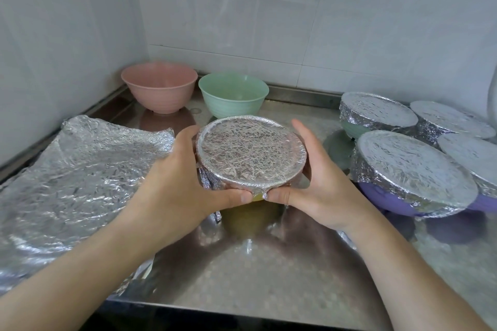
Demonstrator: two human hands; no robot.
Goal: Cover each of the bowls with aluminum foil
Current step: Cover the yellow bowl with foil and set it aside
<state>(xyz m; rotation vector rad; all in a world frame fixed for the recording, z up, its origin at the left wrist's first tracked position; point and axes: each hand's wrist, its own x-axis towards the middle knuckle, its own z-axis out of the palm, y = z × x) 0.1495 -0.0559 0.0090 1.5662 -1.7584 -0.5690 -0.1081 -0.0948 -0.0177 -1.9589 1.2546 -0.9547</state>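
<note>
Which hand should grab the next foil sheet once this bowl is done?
Left, probably. The loose foil sheet lies right beside the left hand; the right hand is on the far side of the foil-covered bowl, toward the finished bowls.

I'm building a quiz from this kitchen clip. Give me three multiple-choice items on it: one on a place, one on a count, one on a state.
1. Where does the loose foil sheet lie?
A. left of the held bowl
B. on the pink bowl
C. far right

2. How many bowls stand uncovered?
A. none
B. two
C. five

3. The held bowl is:
A. bare
B. foil-covered
C. upside down

Key:
1 A, it lies flat beside the left hand.
2 B, only the pink bowl and green bowl are bare.
3 B, foil spans its rim between the left hand and the right hand.
</note>
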